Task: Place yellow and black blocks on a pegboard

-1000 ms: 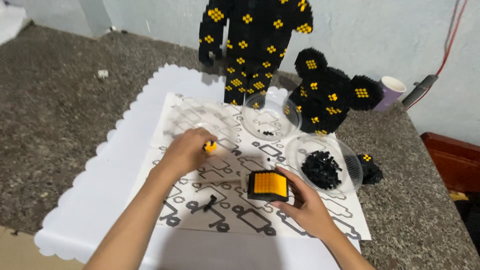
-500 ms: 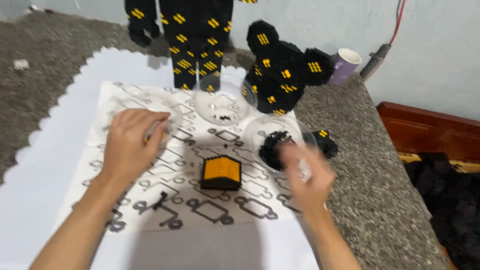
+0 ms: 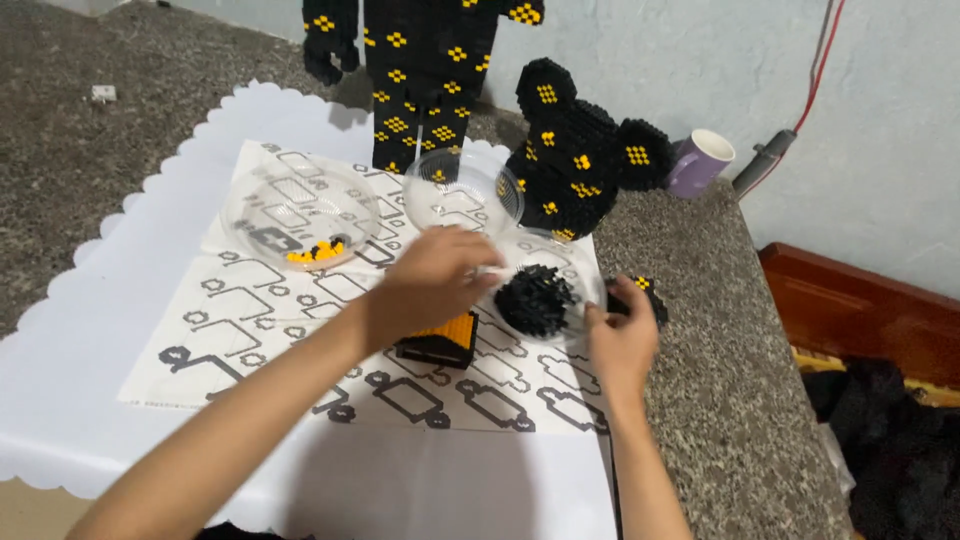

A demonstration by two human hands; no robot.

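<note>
Head view shows me both hands working over a printed instruction sheet (image 3: 300,320) spread on a white scalloped mat (image 3: 90,330) on the speckled stone counter (image 3: 720,380). My left hand (image 3: 425,280) reaches across to the clear dish of black bricks (image 3: 540,298), its fingers curled down toward the near rim; I cannot tell whether they pinch a brick or are merely bent over the edge. Just under that wrist sits the small black-and-orange block assembly (image 3: 440,340), resting on the sheet and partly hidden by the hand. My right hand (image 3: 620,335) is at the right rim of the same dish, thumb and fingers closed lightly against the plastic edge, holding nothing else that I can see. A small black-and-yellow piece (image 3: 645,295) lies just beyond that hand on the counter. Farther left, a second clear dish (image 3: 290,210) holds a few orange bricks (image 3: 315,252), and a third, seemingly empty dish (image 3: 462,190) stands behind. At the back are a tall black-and-yellow brick figure (image 3: 420,70), a round-eared brick head (image 3: 575,150) and a purple mug (image 3: 698,162).
</note>
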